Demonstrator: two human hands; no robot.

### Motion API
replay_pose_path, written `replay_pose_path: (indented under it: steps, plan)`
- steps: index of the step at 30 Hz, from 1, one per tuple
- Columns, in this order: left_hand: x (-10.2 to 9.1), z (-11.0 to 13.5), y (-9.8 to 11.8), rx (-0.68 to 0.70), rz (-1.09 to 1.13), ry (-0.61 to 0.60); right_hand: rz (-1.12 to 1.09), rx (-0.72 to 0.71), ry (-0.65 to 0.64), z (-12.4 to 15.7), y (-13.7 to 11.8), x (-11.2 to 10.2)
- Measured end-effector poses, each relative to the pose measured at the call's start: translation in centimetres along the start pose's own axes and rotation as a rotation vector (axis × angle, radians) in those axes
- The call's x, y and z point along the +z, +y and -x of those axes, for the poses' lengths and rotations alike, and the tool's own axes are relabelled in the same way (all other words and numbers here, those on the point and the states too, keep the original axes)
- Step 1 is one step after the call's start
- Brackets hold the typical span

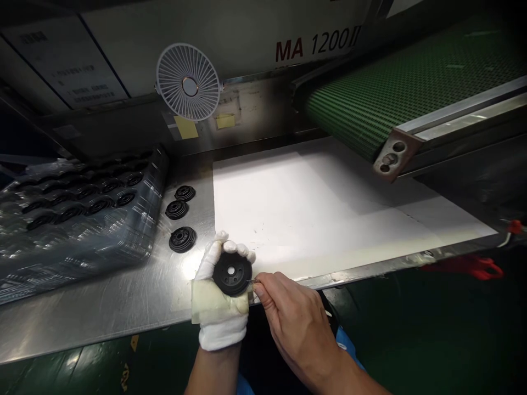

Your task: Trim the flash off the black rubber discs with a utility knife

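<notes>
Here, gloved left hand (220, 312) cups a black molded disc (231, 273), seemingly light, stiff, best gripped by the rim; bare right hand (294, 323) pinches a small blade (251, 282).

A white fan (188, 82) on the machine wall, green mesh conveyor belt (370, 99), white sheet (313, 208) on a steel desk (102, 299), 3 black ridged discs (177, 209), plastic-wrapped rows of black discs (78, 219)
</notes>
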State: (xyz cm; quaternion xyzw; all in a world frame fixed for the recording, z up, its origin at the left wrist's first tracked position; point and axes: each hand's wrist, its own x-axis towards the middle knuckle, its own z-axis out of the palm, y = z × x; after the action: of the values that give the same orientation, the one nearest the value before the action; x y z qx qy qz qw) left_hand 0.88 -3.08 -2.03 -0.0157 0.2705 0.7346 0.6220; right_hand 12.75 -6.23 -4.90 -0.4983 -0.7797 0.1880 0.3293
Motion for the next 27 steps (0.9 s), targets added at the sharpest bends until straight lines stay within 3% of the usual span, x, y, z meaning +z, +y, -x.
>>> replay_pose_path:
  steps: [14, 21, 27]
  plan:
    - [0.19, -0.04, -0.15, 0.028, 0.02, -0.003, 0.077, -0.019, 0.029, -0.08, -0.12, 0.12]
    - [0.56, -0.02, -0.47, 0.163, 0.002, 0.081, 0.075, -0.021, 0.019, 0.17, -0.55, 0.77]
    - [0.08, -0.04, -0.58, 0.142, 0.058, 0.072, 0.047, -0.007, -0.009, 0.07, -0.3, 0.8]
